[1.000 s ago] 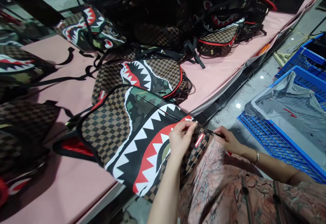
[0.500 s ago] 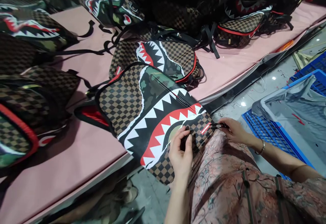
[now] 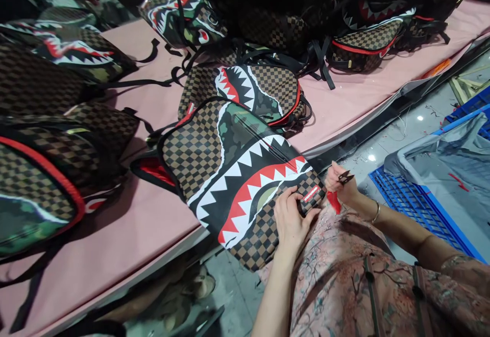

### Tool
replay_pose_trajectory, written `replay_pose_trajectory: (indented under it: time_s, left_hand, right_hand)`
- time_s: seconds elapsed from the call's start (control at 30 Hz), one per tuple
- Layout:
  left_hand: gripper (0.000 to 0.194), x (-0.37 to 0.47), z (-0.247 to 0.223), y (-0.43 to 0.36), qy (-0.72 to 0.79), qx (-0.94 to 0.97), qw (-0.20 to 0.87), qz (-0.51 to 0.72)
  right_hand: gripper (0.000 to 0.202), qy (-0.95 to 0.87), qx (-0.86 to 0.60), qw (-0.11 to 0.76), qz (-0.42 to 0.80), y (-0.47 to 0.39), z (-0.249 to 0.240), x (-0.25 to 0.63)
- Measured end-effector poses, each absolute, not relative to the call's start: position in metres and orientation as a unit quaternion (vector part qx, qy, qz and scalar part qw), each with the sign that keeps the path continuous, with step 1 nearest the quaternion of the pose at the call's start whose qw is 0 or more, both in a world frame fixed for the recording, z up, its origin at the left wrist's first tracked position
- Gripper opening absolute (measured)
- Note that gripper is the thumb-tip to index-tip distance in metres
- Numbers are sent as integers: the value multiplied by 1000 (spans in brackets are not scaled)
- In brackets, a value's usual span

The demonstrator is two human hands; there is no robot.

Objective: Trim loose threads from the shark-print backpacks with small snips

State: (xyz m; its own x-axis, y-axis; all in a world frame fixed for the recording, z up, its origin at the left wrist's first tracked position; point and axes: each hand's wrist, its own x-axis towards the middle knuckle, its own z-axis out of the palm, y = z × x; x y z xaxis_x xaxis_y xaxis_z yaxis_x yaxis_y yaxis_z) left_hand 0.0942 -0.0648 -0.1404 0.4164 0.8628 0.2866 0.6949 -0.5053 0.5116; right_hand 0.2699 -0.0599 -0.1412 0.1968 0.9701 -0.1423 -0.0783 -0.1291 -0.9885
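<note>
A checkered backpack (image 3: 191,158) with a printed shark mouth lies front up, its near end sticking out past the table edge toward my lap. My left hand (image 3: 291,224) grips its near lower edge, fingers on the front and thumb by the small red label (image 3: 310,194). Just right of that corner, apart from the bag, my right hand (image 3: 342,186) is closed around small dark thread snips (image 3: 345,176), their tips pointing right. A red scrap (image 3: 334,202) hangs below the fingers of the same hand.
Similar backpacks lie behind on the pink-covered table (image 3: 153,214), one (image 3: 264,89) touching the held bag's far side and another (image 3: 42,189) at left. To the right, a blue crate (image 3: 413,209) with a grey liner stands on the floor.
My right hand has pulled the snips back from the label and turned them; a red scrap now hangs from it. My left hand has slid right along the bag and closed on its edge.
</note>
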Motion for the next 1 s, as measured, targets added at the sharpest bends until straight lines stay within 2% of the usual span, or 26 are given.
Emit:
replay_pose_trajectory:
  time_s: [0.1, 0.17, 0.3, 0.43, 0.53, 0.63, 1.0]
  left_hand:
    - [41, 98, -140, -63, 469, 834, 151, 249]
    - [39, 105, -135, -62, 461, 839, 141, 254]
    - [33, 124, -124, -58, 439, 855, 118, 251]
    - [11, 138, -123, -53, 436, 849, 135, 267]
    - [12, 139, -127, -49, 479, 783, 220, 331]
    - [13, 135, -129, -48, 515, 735, 276, 343]
    - [13, 137, -128, -49, 504, 748, 282, 328]
  right_hand:
    - [52, -363, -525, 548, 541, -67, -129, 277]
    - [50, -362, -532, 558, 525, -73, -126, 285]
    - [31, -445, -555, 524, 468, -81, -142, 306]
    - [29, -583, -574, 474, 326, -83, -167, 329]
    - [28, -667, -540, 450, 248, -81, -178, 340]
    - [28, -711, -498, 442, 228, -77, -179, 343]
    - [28, -792, -478, 339, 169, -59, -171, 334]
